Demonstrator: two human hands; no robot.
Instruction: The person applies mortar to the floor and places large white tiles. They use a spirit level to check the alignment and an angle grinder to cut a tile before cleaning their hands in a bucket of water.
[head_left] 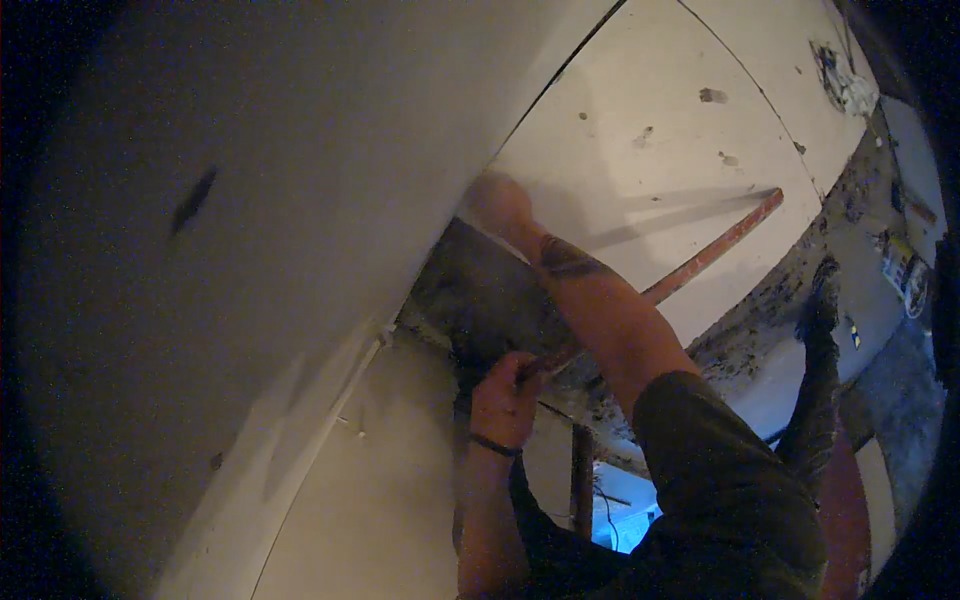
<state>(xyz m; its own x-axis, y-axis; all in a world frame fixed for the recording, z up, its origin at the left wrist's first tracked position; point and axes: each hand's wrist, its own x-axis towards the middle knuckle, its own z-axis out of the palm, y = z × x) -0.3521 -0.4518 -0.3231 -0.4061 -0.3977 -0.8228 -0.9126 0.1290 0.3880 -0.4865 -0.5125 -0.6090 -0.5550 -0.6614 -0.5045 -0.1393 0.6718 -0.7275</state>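
My left hand [503, 400], with a dark band at the wrist, is closed around the near end of a long reddish bar [715, 250]. The bar slants up to the right, passes under my right forearm and casts a shadow on a pale, smudged board [650, 130]. My right hand [503, 207] is at the board's left edge, where it meets a large grey-white wall surface [250, 250]. Blur and dim light hide its fingers, so I cannot see whether it grips anything. Below that hand lies a dark grey patch [485, 290] between the pale surfaces.
Another pale panel [380, 470] is at the lower left, with a small white peg-like piece [387, 335] at its corner. Dark rubble or dirt [740, 350] runs along the board's right side. My shoe [822, 290] is at the right. Blue light [625, 505] shows below.
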